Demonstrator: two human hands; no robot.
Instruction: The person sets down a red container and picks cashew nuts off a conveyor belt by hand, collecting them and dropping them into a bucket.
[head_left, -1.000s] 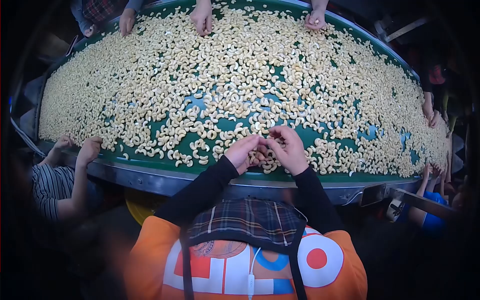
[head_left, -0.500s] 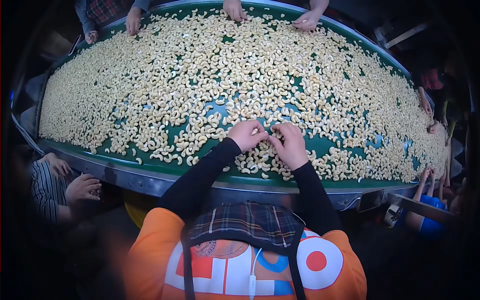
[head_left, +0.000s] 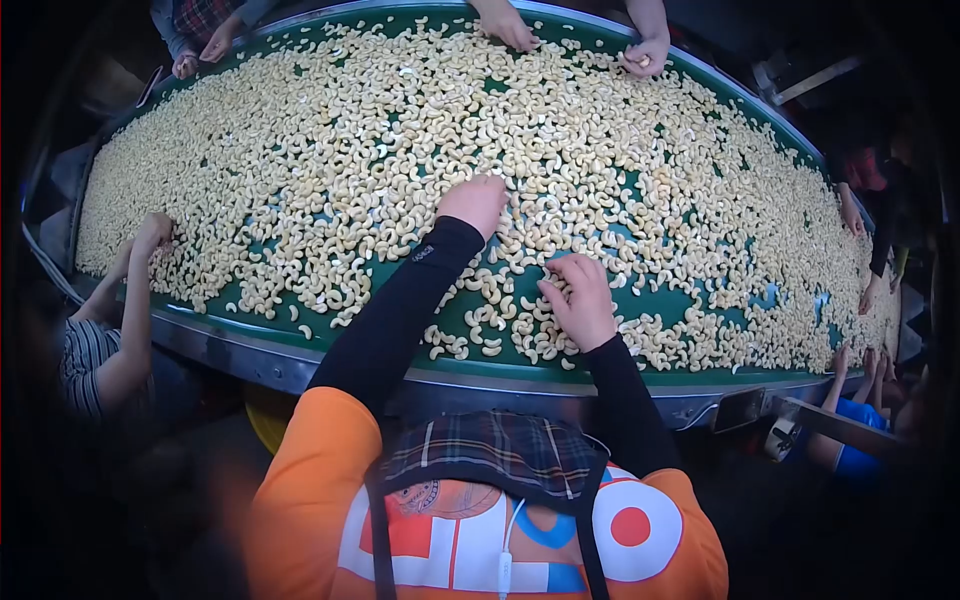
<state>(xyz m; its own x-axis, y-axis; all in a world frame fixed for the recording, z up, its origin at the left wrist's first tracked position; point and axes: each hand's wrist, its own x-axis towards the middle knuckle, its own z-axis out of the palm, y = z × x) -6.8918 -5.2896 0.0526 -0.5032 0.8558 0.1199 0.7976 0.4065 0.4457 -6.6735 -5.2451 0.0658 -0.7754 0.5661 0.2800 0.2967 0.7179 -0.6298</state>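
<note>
Pale cashew nuts lie spread over a green belt in front of me. My left hand reaches out over the nuts, palm down. Its fingertips point into them and are hidden behind the back of the hand. Closer to me, my right hand rests just above the nuts near the belt's front. Its fingers are bent, with a gap between thumb and forefinger, and I see nothing held there. A thinner patch of nuts with green showing lies between and around both hands.
A metal rim runs along the belt's near side. Across the belt, other people's hands work among the nuts. Another person's hand is at the left, with more people at the right. A dark flat device sits by the right front edge.
My hands were close together; the left has moved forward, while the right stays near its place with fingers more apart. The nuts have shifted right. The person at left now reaches onto the belt.
</note>
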